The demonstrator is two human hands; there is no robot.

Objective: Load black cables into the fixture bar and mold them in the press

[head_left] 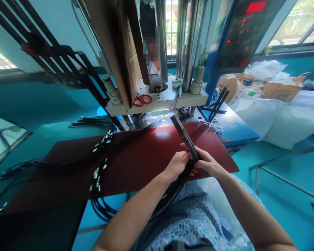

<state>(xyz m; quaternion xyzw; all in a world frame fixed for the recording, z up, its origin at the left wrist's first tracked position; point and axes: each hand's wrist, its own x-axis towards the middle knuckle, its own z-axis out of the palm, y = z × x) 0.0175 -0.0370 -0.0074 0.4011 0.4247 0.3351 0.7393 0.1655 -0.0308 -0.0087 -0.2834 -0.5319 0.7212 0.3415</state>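
Note:
My right hand grips the lower end of a long dark metal bar that has slots or fittings along its face. The bar tilts up and away to the left, over the red-brown board. Close against it, my left hand is closed with its fingertips by the bar's lower end, on the black cables there. These cables run down over my lap. What exactly the left fingers pinch is partly hidden. More black cables with white tags lie across the board to the left.
A press machine stands behind the board, with red-handled scissors on its plate. To the right are a lit control box, black strips on a blue table, and white sacks. A metal rail stands at right.

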